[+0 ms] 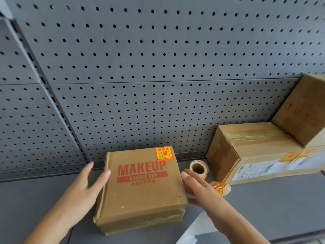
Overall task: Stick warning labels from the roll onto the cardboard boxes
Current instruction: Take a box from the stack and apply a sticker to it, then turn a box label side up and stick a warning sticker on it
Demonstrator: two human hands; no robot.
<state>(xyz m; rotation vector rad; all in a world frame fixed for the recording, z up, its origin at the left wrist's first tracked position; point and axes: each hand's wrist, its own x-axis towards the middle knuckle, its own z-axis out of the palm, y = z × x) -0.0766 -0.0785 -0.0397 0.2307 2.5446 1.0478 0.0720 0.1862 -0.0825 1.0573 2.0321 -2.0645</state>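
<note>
Labelling looks well along: the MAKEUP box [140,191] at the middle of the shelf [35,199] carries a warning label [164,153] on its far right corner, and the larger box [255,147] toward the right edge shows orange labels [292,155], while the tilted box [302,110] above it is too blurred to judge. The left hand [84,187] touches the MAKEUP box's left edge and the right hand [198,187] hovers just beside its right edge, each grip wide, fingers straight, holding nothing. The roll [198,168] stands just beside the box's far right corner.
</note>
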